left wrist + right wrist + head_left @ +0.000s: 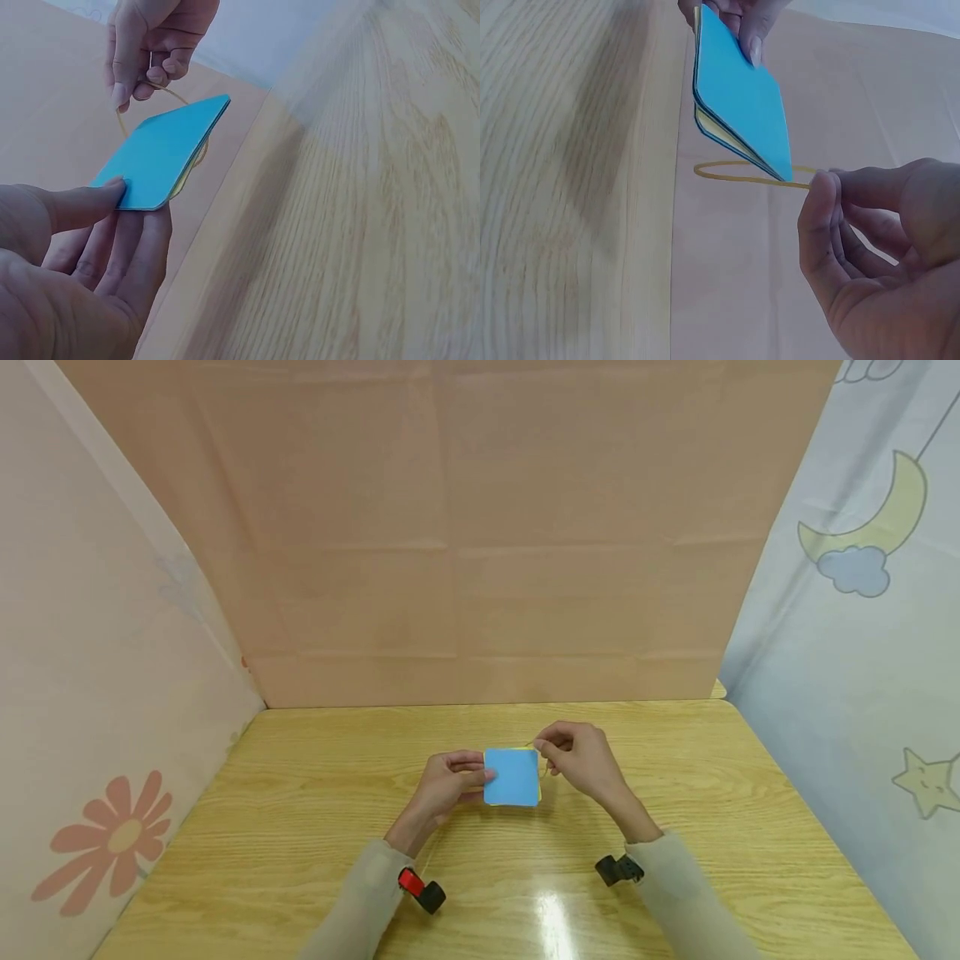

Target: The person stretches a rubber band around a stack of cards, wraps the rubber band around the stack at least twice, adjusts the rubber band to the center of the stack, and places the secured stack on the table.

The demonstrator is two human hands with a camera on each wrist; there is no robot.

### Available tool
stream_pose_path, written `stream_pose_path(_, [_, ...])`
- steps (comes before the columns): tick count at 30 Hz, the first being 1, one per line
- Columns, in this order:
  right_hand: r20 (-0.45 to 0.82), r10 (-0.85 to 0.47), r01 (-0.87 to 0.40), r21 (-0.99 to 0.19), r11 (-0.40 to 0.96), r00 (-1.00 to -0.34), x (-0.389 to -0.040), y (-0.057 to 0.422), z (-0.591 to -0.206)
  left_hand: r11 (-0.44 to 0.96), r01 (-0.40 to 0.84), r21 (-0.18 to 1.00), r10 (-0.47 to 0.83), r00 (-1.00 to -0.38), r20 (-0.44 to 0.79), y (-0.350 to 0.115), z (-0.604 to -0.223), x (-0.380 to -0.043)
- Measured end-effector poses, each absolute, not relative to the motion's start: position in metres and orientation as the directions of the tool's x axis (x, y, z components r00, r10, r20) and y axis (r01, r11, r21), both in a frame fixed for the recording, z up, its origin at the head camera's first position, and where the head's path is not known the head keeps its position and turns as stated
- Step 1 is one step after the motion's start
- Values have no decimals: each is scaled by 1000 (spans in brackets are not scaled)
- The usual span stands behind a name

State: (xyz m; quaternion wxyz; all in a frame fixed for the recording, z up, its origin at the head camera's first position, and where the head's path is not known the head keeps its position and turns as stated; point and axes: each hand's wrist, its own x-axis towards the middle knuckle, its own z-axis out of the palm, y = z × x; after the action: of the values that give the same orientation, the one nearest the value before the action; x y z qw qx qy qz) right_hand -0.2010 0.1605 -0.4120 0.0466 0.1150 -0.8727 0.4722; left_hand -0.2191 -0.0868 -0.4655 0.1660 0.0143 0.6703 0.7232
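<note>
My left hand [441,787] pinches a small stack of square cards [512,777] by its left edge, thumb on the blue top face and fingers underneath. The corners are rounded, and yellow shows along the edges. In the right wrist view the layers of the stack [742,97] part slightly at the near side. My right hand [588,762], at the stack's far right corner, pinches a thin yellow rubber band [742,179] between thumb and index finger. That band hangs as an open loop, and the stack's corner overlaps it in the right wrist view.
Both hands are above a wood-grain table [300,827]. A peach-coloured sheet [465,568] hangs along its back edge. Patterned cloths flank it, with a flower [123,837] at left and a moon [892,518] at right. Small camera devices [429,896] sit on both wrists.
</note>
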Motion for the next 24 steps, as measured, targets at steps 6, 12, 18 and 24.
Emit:
stream_pose_path(6, [178,-167,-240,-821,518,-970,-199,158,-414,-64,-216,974,236,-952,-196,-86,-467,-220])
stream_pose_path(12, [144,-176,-215,-836,505,-974,-197,154,-419,-85,-207,975,192,-963,-187,-85,-467,-220])
stream_pose_path(18, [130,-185,-206,-847,490,-974,-194,151,-423,-119,-203,972,151,-971,-184,-83,-465,-221])
stream_pose_path(24, [128,-199,-213,-841,498,-972,-192,149,-429,-164,-213,963,113,-974,-196,-84,-466,-225])
